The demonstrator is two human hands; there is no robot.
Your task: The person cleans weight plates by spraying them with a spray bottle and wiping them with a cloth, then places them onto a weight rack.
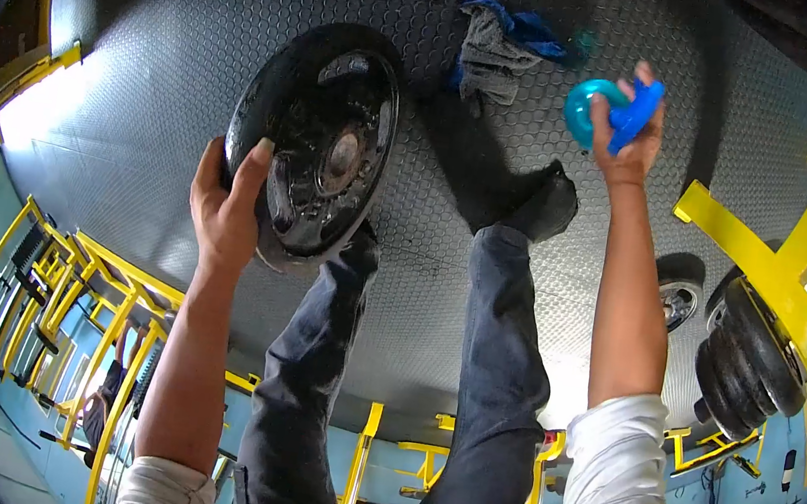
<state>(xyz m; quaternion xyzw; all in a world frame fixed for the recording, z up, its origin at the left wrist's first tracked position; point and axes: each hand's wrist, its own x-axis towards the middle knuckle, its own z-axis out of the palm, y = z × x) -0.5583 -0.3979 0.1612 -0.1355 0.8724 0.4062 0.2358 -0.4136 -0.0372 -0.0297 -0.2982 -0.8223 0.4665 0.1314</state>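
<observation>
My left hand grips the lower left rim of a black weight plate, with the thumb on its face and the fingers behind. The plate stands tilted on its edge and has a worn metal hub and cut-out openings. My right hand is wrapped round a translucent teal bottle with a blue top, which looks like a spray bottle. It is held up off the floor, away from the plate. A grey and blue cloth lies crumpled on the floor between them, touched by neither hand.
The floor is dark textured rubber. My dark-shod foot rests near the cloth. At right, a yellow rack carries several black plates, with another plate beside it. Yellow gym machines and another person are at left.
</observation>
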